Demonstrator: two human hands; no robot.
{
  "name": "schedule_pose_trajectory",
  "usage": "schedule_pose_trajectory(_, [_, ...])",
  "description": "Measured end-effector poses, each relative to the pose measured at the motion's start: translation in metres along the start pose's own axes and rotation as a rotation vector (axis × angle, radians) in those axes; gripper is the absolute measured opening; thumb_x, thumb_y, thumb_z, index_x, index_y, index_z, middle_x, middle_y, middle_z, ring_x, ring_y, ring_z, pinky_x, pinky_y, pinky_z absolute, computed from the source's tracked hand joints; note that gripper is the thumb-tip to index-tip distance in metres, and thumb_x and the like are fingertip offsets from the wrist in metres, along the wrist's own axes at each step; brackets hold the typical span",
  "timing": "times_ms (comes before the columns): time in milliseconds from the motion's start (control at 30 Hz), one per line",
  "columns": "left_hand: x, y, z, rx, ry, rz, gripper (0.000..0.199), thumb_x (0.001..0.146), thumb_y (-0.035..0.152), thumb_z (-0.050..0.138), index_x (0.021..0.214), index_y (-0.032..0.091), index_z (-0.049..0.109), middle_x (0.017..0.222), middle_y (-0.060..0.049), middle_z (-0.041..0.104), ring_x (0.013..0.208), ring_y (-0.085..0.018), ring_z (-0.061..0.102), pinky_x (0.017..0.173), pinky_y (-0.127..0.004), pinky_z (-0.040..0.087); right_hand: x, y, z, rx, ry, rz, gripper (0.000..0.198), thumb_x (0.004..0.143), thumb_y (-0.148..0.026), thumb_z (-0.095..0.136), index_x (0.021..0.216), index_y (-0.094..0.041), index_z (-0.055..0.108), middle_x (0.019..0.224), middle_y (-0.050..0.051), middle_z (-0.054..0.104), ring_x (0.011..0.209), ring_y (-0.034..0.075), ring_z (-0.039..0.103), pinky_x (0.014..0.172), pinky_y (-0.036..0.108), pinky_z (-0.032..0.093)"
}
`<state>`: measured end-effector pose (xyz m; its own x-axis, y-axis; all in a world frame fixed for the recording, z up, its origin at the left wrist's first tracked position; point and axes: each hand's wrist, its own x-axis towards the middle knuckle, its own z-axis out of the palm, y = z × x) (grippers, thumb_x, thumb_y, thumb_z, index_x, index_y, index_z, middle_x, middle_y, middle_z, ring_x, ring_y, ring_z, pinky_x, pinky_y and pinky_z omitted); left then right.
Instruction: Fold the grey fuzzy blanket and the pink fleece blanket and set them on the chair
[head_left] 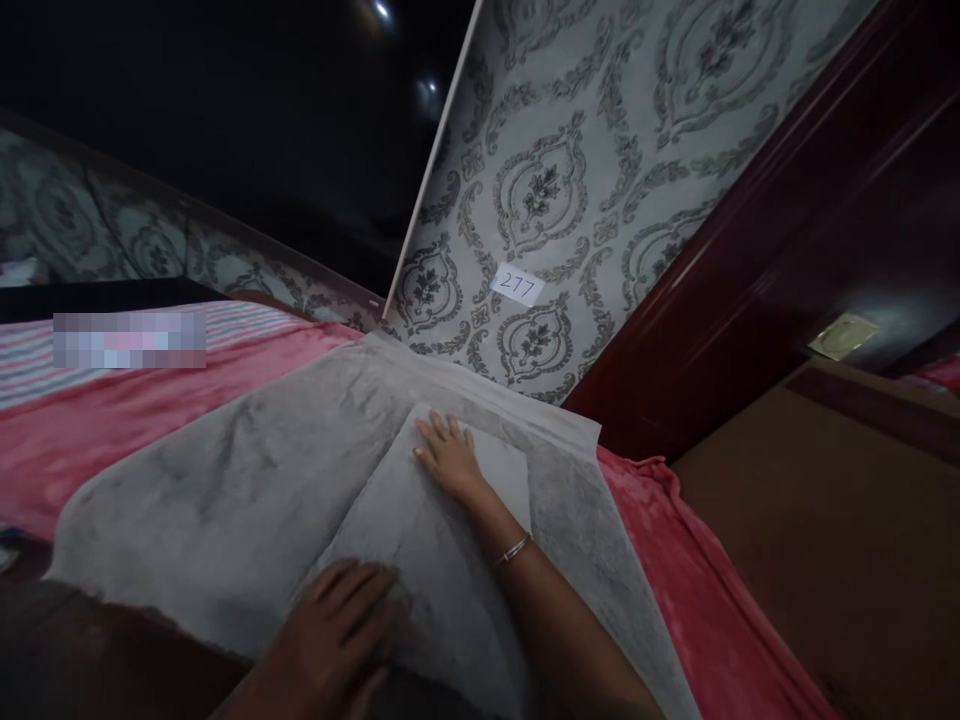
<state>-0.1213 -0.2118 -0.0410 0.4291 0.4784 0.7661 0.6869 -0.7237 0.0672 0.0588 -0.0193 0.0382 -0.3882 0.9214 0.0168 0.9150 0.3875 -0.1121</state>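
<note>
A grey cloth piece [225,480] is spread out in front of me, with a paler band [480,385] along its far edge. On its middle lies a lighter grey flap or panel [501,465]; whether it is part of the same cloth I cannot tell. My right hand [450,455] rests palm down near the far end of this panel, fingers spread, a thin bracelet on the wrist. Closer to me, my left hand [337,630] lies over the panel's near left edge, its fingers stretched out and slightly blurred. Neither hand grasps anything visible.
Pink-red plush fabric [675,550] lies under the grey cloth on both sides. Striped cloth [247,320] is at the left. Behind stand a large dark screen [225,120], patterned wallpaper with a "277" label [517,284], and a dark red wooden panel [712,280].
</note>
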Motion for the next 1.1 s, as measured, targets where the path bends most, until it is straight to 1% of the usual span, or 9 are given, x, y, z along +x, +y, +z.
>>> schedule_pose_trajectory(100, [0.02, -0.013, 0.011, 0.04, 0.005, -0.028, 0.044, 0.087, 0.019, 0.052, 0.129, 0.027, 0.063, 0.133, -0.006, 0.065, 0.126, -0.023, 0.055, 0.113, -0.041, 0.037, 0.002, -0.008, 0.005, 0.021, -0.079, -0.131, 0.055, 0.104, -0.051, 0.032, 0.157, -0.035, 0.03, 0.167, -0.001, 0.016, 0.155, 0.027, 0.006, 0.12, 0.063, 0.015])
schedule_pose_trajectory(200, [0.031, -0.021, 0.03, 0.151, 0.002, -0.02, 0.046, 0.088, 0.034, 0.055, 0.133, 0.026, 0.06, 0.142, -0.008, 0.059, 0.134, -0.029, 0.048, 0.116, -0.048, 0.03, 0.012, -0.001, 0.01, 0.031, -0.104, -0.14, 0.056, 0.105, -0.052, 0.029, 0.157, -0.035, 0.027, 0.167, -0.002, 0.016, 0.154, 0.026, 0.009, 0.121, 0.06, 0.013])
schedule_pose_trajectory(267, [0.032, -0.023, 0.039, 0.222, -0.003, -0.003, 0.051, 0.087, 0.042, 0.056, 0.136, 0.027, 0.059, 0.145, -0.008, 0.056, 0.137, -0.032, 0.044, 0.118, -0.051, 0.024, 0.022, 0.01, 0.011, 0.034, -0.082, -0.101, 0.056, 0.105, -0.053, 0.028, 0.158, -0.034, 0.027, 0.167, -0.002, 0.016, 0.154, 0.025, 0.009, 0.122, 0.058, 0.012])
schedule_pose_trajectory(367, [0.03, -0.024, 0.04, 0.291, -0.044, 0.036, 0.053, 0.086, 0.041, 0.055, 0.138, 0.029, 0.057, 0.146, -0.007, 0.056, 0.138, -0.031, 0.043, 0.119, -0.05, 0.02, 0.036, 0.025, 0.011, 0.037, -0.059, -0.021, 0.057, 0.105, -0.053, 0.028, 0.158, -0.034, 0.027, 0.168, -0.003, 0.015, 0.154, 0.027, 0.01, 0.122, 0.057, 0.013])
schedule_pose_trajectory(533, [0.031, -0.028, 0.035, 0.3, -0.066, 0.065, 0.054, 0.086, 0.041, 0.054, 0.139, 0.03, 0.057, 0.147, -0.007, 0.055, 0.138, -0.031, 0.044, 0.118, -0.049, 0.021, 0.05, 0.038, 0.009, 0.061, -0.022, 0.087, 0.058, 0.105, -0.054, 0.026, 0.158, -0.033, 0.026, 0.166, -0.001, 0.021, 0.153, 0.027, 0.015, 0.121, 0.055, 0.016])
schedule_pose_trajectory(700, [0.033, -0.032, 0.039, 0.269, -0.062, 0.089, 0.053, 0.085, 0.038, 0.055, 0.137, 0.027, 0.059, 0.145, -0.01, 0.057, 0.133, -0.034, 0.048, 0.113, -0.051, 0.024, 0.049, 0.054, 0.006, 0.051, 0.013, 0.228, 0.058, 0.104, -0.057, 0.023, 0.158, -0.034, 0.027, 0.166, 0.001, 0.023, 0.153, 0.025, 0.016, 0.121, 0.055, 0.016])
schedule_pose_trajectory(867, [0.034, -0.034, 0.039, 0.267, -0.053, 0.107, 0.052, 0.086, 0.038, 0.052, 0.137, 0.026, 0.059, 0.143, -0.01, 0.058, 0.131, -0.034, 0.05, 0.109, -0.051, 0.029, 0.02, 0.098, -0.004, 0.058, 0.022, 0.385, 0.058, 0.104, -0.055, 0.025, 0.156, -0.031, 0.033, 0.165, 0.004, 0.026, 0.153, 0.029, 0.017, 0.119, 0.058, 0.016])
schedule_pose_trajectory(1000, [0.034, -0.034, 0.039, 0.283, -0.053, 0.122, 0.052, 0.086, 0.038, 0.053, 0.136, 0.024, 0.06, 0.141, -0.012, 0.06, 0.129, -0.036, 0.052, 0.105, -0.053, 0.033, -0.025, 0.139, -0.008, 0.075, 0.032, 0.543, 0.057, 0.105, -0.05, 0.021, 0.156, -0.027, 0.033, 0.164, 0.009, 0.027, 0.151, 0.03, 0.023, 0.116, 0.063, 0.023])
schedule_pose_trajectory(1100, [0.033, -0.033, 0.041, 0.281, -0.084, 0.098, 0.052, 0.087, 0.037, 0.053, 0.137, 0.025, 0.059, 0.142, -0.013, 0.059, 0.13, -0.036, 0.051, 0.103, -0.054, 0.036, -0.058, 0.155, -0.008, 0.078, 0.075, 0.621, 0.057, 0.105, -0.045, 0.021, 0.157, -0.024, 0.033, 0.164, 0.013, 0.027, 0.151, 0.031, 0.024, 0.114, 0.063, 0.026])
